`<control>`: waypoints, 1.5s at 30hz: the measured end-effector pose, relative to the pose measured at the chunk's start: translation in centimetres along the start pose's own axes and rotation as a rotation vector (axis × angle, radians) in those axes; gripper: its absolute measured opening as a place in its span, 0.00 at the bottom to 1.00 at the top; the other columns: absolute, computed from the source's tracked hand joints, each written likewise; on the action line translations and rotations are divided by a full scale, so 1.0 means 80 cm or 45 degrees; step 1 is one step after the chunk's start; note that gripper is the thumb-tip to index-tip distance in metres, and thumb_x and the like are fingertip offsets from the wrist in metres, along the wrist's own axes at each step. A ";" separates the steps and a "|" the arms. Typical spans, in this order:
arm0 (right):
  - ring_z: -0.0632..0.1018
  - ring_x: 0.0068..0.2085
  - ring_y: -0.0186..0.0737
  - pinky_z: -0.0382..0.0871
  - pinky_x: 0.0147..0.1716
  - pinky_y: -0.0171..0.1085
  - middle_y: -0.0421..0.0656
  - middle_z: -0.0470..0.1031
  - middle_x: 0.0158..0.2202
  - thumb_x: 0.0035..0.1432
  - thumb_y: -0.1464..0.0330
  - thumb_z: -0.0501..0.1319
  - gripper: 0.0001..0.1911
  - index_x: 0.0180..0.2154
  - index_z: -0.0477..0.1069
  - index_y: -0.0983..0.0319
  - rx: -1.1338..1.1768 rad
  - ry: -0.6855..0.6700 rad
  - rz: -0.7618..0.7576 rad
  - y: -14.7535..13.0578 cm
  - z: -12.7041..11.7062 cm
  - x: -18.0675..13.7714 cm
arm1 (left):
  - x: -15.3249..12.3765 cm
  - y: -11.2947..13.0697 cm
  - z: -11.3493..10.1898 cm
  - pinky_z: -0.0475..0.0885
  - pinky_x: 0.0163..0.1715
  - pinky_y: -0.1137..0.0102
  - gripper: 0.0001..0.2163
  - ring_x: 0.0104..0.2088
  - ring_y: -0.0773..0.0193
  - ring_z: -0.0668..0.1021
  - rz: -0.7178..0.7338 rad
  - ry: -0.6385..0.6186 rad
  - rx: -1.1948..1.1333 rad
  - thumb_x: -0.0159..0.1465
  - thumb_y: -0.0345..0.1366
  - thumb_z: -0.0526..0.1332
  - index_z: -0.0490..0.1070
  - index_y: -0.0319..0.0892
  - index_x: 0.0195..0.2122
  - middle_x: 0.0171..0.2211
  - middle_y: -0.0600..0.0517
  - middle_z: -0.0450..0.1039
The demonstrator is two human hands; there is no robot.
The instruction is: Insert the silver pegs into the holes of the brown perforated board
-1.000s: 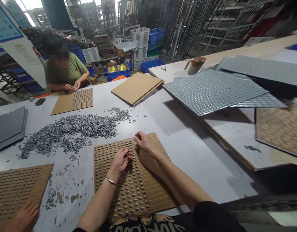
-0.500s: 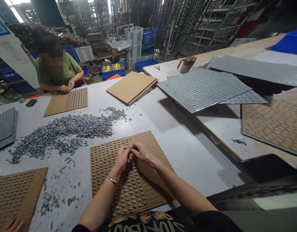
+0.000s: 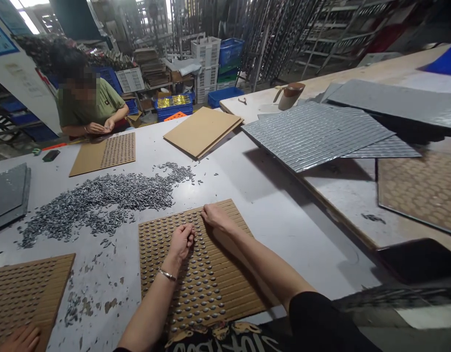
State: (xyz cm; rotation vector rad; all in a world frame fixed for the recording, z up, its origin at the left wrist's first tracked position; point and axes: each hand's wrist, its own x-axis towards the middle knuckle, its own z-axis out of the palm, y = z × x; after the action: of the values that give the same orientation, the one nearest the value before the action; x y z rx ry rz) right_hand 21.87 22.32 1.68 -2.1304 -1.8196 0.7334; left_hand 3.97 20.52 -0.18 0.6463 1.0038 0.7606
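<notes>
Left hand (image 3: 182, 242) and right hand (image 3: 215, 216) over a part-filled board (image 3: 234, 278)

At the far left, grey sheets (image 3: 7, 190) lie stacked on the white table (image 3: 272, 215). Nearer, another person's hand (image 3: 23, 337) rests on a second studded board (image 3: 31, 288). Across the table, a co-worker in a green shirt (image 3: 73, 110) sits with hands together above a third board (image 3: 84, 159). Next comes a loose pile of small metal pieces (image 3: 108, 198).

Just right of the pile and nearer, the part-filled board lies flat before the person, pieces in rows over its left portion, bare grooves on its right. The left hand, a bracelet (image 3: 166, 275) at its wrist, is above the rows with fingers curled in; whether it holds pieces, I cannot tell. The right hand is near the board's far edge, fingertips drawn together; anything between them is hidden.

Farther right, a mug (image 3: 291, 97) stands behind ridged silver panels (image 3: 316, 137).
</notes>
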 end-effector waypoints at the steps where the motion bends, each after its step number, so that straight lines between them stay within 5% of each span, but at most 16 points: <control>1: 0.76 0.35 0.46 0.63 0.35 0.37 0.55 0.78 0.34 0.62 0.66 0.53 0.14 0.30 0.73 0.64 -0.004 -0.008 0.000 0.000 0.000 0.001 | -0.001 0.001 0.000 0.52 0.12 0.82 0.19 0.17 0.77 0.66 0.001 -0.013 -0.019 0.46 0.42 0.73 0.69 0.37 0.32 0.22 0.55 0.69; 10: 0.74 0.37 0.42 0.63 0.36 0.35 0.51 0.76 0.39 0.62 0.68 0.54 0.11 0.44 0.69 0.65 0.168 0.142 -0.007 0.000 0.000 -0.011 | -0.007 0.006 0.008 0.52 0.12 0.82 0.20 0.18 0.77 0.66 0.031 -0.032 -0.090 0.45 0.41 0.74 0.67 0.38 0.30 0.27 0.52 0.72; 16: 0.71 0.29 0.33 0.62 0.30 0.30 0.39 0.74 0.28 0.62 0.63 0.55 0.13 0.32 0.72 0.63 0.567 0.117 -0.255 -0.016 0.015 -0.064 | -0.011 0.002 0.015 0.52 0.12 0.82 0.19 0.18 0.78 0.64 0.069 -0.023 -0.096 0.43 0.40 0.75 0.69 0.37 0.30 0.22 0.58 0.66; 20: 0.71 0.28 0.33 0.62 0.28 0.30 0.39 0.73 0.27 0.58 0.64 0.58 0.11 0.30 0.72 0.64 0.878 0.138 -0.214 -0.010 0.029 -0.077 | -0.009 -0.005 0.023 0.53 0.12 0.81 0.18 0.17 0.78 0.64 0.081 0.006 -0.093 0.43 0.36 0.75 0.70 0.36 0.31 0.22 0.58 0.66; 28: 0.66 0.24 0.33 0.57 0.27 0.32 0.38 0.69 0.21 0.56 0.72 0.55 0.09 0.25 0.69 0.63 0.485 0.137 -0.043 0.009 0.018 -0.036 | -0.012 -0.001 0.019 0.57 0.14 0.81 0.12 0.20 0.75 0.68 0.074 0.077 -0.119 0.54 0.35 0.67 0.67 0.37 0.37 0.31 0.48 0.75; 38: 0.69 0.25 0.34 0.55 0.27 0.33 0.41 0.72 0.22 0.59 0.70 0.56 0.12 0.24 0.71 0.62 0.266 0.132 0.033 0.004 0.017 -0.015 | -0.024 -0.003 0.015 0.56 0.12 0.81 0.16 0.18 0.76 0.67 0.048 0.061 -0.100 0.54 0.41 0.69 0.62 0.40 0.30 0.29 0.48 0.76; 45: 0.72 0.32 0.38 0.58 0.30 0.33 0.46 0.76 0.32 0.59 0.70 0.57 0.06 0.35 0.73 0.63 0.194 0.215 0.077 0.004 0.023 -0.018 | -0.035 0.005 0.014 0.66 0.20 0.80 0.08 0.26 0.72 0.75 -0.023 0.031 -0.184 0.53 0.26 0.66 0.69 0.37 0.33 0.33 0.46 0.76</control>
State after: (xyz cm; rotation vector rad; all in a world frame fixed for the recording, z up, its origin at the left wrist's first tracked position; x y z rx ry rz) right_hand 21.07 20.64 0.27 -2.0879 -1.5688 0.6602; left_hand 3.94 18.36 1.95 0.5035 0.9657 0.8185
